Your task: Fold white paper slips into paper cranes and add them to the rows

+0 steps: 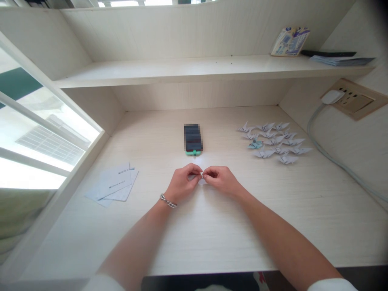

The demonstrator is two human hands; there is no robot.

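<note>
Both hands meet over the middle of the desk, pinching one small piece of folded white paper (202, 182) between their fingertips. My left hand (183, 182), with a silver chain bracelet (168, 201) at the wrist, closes on the paper's left side. From the other side, my right hand (222, 180) grips it with thumb and forefinger. Fingers hide most of the paper, so its exact shape cannot be made out. Just beyond the hands lies a phone (193, 137) in a green-edged stand or case. Several folded paper cranes (274, 141), mostly white and one blue, sit in rows to the right.
Loose white paper sheets (118, 184) lie at the left. A shelf (169, 70) spans the back, bearing a small patterned packet (290, 41) and a stack of papers (341, 60). On the right wall, a white plug (332, 97) with a grey cable (333, 161) sits in a socket.
</note>
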